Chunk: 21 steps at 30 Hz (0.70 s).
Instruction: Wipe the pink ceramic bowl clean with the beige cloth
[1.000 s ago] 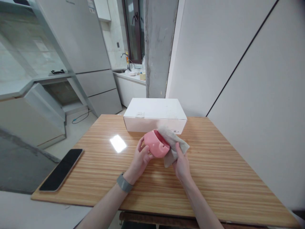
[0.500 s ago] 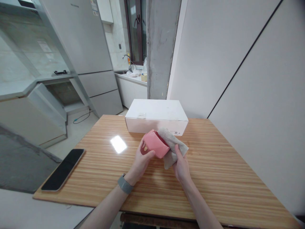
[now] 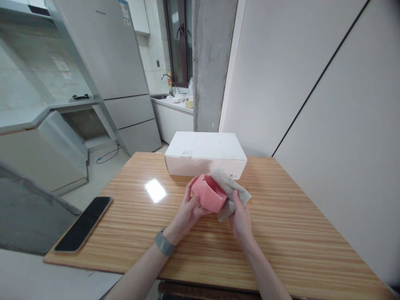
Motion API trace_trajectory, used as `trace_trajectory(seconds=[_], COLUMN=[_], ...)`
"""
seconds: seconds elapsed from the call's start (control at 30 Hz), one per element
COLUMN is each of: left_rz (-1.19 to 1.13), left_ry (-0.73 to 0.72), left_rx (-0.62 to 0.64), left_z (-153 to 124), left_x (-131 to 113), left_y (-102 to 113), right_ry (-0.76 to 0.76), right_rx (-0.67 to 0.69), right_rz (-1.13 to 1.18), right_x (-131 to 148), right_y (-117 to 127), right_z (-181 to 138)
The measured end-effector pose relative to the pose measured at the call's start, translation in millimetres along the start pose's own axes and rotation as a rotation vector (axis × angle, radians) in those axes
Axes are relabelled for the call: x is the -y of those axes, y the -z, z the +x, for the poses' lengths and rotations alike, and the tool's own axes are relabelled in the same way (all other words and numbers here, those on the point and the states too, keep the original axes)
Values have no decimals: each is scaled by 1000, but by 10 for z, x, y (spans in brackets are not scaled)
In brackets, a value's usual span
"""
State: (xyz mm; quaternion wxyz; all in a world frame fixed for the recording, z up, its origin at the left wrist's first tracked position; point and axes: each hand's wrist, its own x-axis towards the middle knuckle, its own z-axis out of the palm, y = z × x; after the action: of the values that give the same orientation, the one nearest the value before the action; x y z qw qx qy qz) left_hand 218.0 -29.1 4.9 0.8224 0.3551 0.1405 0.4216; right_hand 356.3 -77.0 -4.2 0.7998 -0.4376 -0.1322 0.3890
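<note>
A pink, hollow container with angular sides is held tilted above the table, its opening facing up and to the right. My left hand is closed around its left side and underside. In my right hand is a grey cloth, pinched with the thumb on top. The cloth lies against the container's right rim, and part of it hangs down below. Some of the right fingers are hidden behind the cloth.
Behind my hands a white box stands on the wood-grain table. A black-screened phone lies at the table's left edge. A pale wall runs along the right side, and a fridge stands beyond the table.
The container has turned in my left hand, so more of its opening shows. My left fingers have shifted around it. Cloth and right hand have moved slightly right and down.
</note>
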Motion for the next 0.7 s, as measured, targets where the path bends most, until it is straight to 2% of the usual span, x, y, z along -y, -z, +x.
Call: trace_trajectory(seconds=[0.27,0.43,0.57,0.7], left_rz=[121,238,319,287], left_ry=[-76,-222,-324,-250], left_rx=[-81,-182,-192,-145], left_z=[30,58,58,51], left_x=[54,69,67,72], left_y=[88,90,49,41], right_ry=[17,-20,-29,-50], right_rx=[39,52,63,62], right_rz=[-28,-27,-27,-1], right_x=[-49,-79,-96,-86], right_y=[19,31,20,9], right_z=[12,4,-13,-22])
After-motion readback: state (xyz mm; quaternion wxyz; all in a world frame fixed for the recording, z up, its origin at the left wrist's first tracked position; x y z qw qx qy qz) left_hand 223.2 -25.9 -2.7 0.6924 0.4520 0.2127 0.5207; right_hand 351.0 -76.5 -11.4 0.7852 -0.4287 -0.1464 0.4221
